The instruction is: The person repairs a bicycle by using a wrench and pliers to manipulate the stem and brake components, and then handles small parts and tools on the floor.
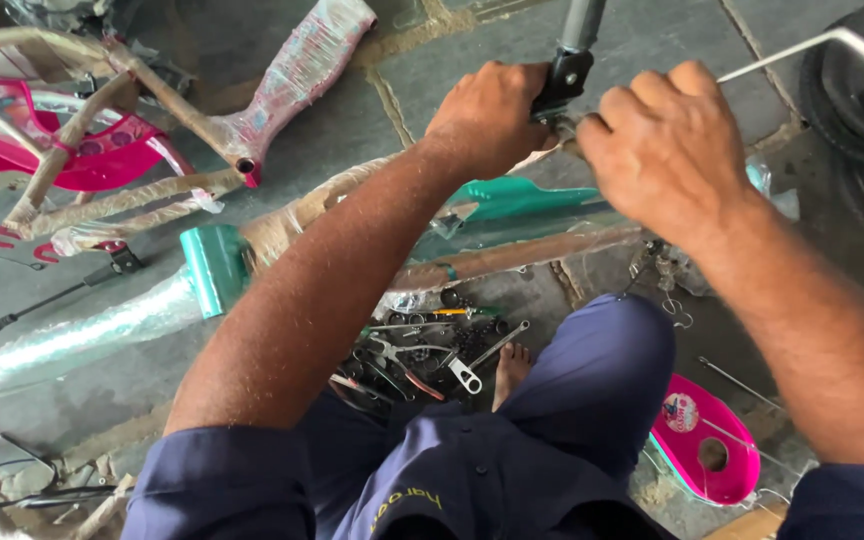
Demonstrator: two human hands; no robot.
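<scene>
Hands around black clamp

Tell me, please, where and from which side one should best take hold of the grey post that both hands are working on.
Probably grip the grey post on its bare round shaft above the black clamp, coming from above. Lower down, the left hand and the right hand already crowd the clamp, while the shaft rises free and smooth.

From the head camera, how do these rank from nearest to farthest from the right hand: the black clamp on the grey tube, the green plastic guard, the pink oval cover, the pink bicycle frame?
Measured from the right hand:
1. Black clamp on the grey tube, just left of the hand, near the fingers.
2. Green plastic guard, below and left.
3. Pink oval cover, on the floor at lower right.
4. Pink bicycle frame, far left.
</scene>
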